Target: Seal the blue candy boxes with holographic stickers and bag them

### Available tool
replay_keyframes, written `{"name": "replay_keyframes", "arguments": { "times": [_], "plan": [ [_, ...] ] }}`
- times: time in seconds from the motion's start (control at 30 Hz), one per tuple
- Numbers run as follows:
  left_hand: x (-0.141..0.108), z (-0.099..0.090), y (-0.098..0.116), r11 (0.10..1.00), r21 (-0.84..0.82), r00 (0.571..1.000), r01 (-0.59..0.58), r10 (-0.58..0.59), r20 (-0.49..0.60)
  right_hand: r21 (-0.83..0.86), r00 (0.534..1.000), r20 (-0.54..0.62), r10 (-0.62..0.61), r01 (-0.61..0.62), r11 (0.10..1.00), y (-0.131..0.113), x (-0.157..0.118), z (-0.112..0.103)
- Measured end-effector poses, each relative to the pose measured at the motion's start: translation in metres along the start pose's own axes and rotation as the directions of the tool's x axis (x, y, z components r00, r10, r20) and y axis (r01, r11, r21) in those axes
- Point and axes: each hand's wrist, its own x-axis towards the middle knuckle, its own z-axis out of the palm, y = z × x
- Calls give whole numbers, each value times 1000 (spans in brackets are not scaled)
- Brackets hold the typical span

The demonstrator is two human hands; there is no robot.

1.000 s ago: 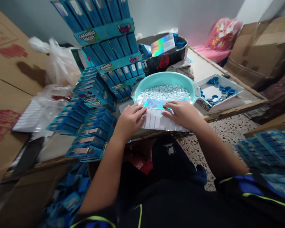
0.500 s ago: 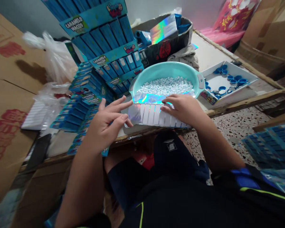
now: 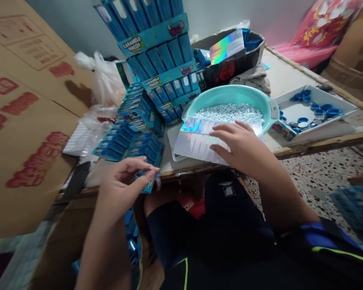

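Observation:
My left hand is closed in a pinch over the table's front edge. A small, thin, translucent strip pokes out from its fingertips, blurred. My right hand lies with fingers spread on a holographic silver sheet cut into narrow strips. That sheet rests against the front of a turquoise basin, which holds many small white pellets or sweets. Blue boxes in a display stand near my left hand.
Stacked blue candy displays rise at the back left. A black carton with blue pieces and another shiny sheet stands behind the basin. At right lies a white tray with blue caps. Large cardboard boxes flank the left side.
My left hand has drawn away from the sheet, down and left, its fingers closing into a pinch. My right hand stays on the sheet. The camera view has turned slightly left.

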Motion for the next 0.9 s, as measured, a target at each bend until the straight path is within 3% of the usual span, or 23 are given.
{"name": "replay_keyframes", "arguments": {
  "times": [0.1, 0.2, 0.27, 0.37, 0.53, 0.7, 0.9],
  "plan": [
    [2, 13, 6, 996, -32, 997, 82, -82, -3, 86, 996, 26, -85, 83, 993, -36, -7, 6],
    [14, 28, 8, 991, -82, 995, 104, -104, 10, 161, 997, 13, -82, 79, 984, -51, -10, 12],
    [29, 39, 5, 996, -63, 997, 58, -55, 47, 105, 999, -26, -27, 30, 994, -44, -9, 14],
    [57, 56, -2, 999, 19, 978, -35, 31, 206, -79, 994, -92, 63, -70, 994, -15, -7, 14],
    [86, 87, -15, 991, 51, 908, -125, 94, 408, -119, 991, 6, 135, -133, 984, 23, -7, 14],
    [94, 106, -27, 982, 24, 912, -188, 165, 376, -104, 983, 58, 175, -168, 980, 26, -5, 9],
    [104, 113, -28, 955, 45, 894, -294, 258, 366, -112, 984, 57, 171, -164, 980, 30, -6, 9]
  ]
}}
